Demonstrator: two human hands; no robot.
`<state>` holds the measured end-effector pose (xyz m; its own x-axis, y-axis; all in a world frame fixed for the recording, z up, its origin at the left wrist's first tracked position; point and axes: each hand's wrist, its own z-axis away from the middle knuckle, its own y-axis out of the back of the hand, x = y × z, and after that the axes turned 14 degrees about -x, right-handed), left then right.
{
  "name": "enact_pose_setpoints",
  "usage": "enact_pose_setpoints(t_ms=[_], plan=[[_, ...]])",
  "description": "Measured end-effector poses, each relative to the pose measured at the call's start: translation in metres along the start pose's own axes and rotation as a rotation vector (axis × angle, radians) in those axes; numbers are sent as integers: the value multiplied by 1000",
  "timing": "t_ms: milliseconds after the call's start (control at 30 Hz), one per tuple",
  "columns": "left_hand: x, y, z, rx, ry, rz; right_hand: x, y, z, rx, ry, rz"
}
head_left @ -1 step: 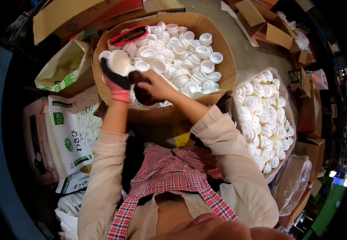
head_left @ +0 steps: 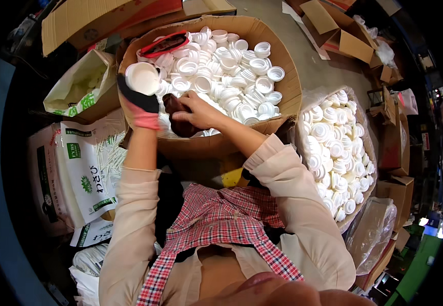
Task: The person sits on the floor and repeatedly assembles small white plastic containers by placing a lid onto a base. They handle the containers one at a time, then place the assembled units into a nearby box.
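Observation:
My left hand (head_left: 141, 108), in a black and pink glove, holds a round white cap (head_left: 142, 78) at the left rim of a big cardboard box (head_left: 289, 86). The box is filled with several white plastic caps (head_left: 231, 76). My bare right hand (head_left: 199, 113) is closed on a dark brown lump (head_left: 176, 116) just inside the box's near wall, right beside my left hand. Both hands are over the near left part of the box.
A clear-lined sack (head_left: 365, 153) of more white caps stands at my right. Printed bags (head_left: 86, 168) with thin white sticks lie at my left. A red-edged object (head_left: 164, 44) rests at the box's far left. Cardboard boxes (head_left: 341, 30) stand behind.

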<state>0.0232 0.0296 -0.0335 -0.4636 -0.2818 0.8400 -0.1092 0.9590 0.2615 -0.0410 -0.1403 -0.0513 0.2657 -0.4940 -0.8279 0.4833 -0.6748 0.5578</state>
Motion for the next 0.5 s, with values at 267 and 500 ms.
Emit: enact_pose_setpoints(t_ms=[267,500], plan=[[33,17,-8,-407,256,1589,136,45,0,217,-592,598],[45,32,-11,-504,433,2107,176,42,-8,-20,-788,493]])
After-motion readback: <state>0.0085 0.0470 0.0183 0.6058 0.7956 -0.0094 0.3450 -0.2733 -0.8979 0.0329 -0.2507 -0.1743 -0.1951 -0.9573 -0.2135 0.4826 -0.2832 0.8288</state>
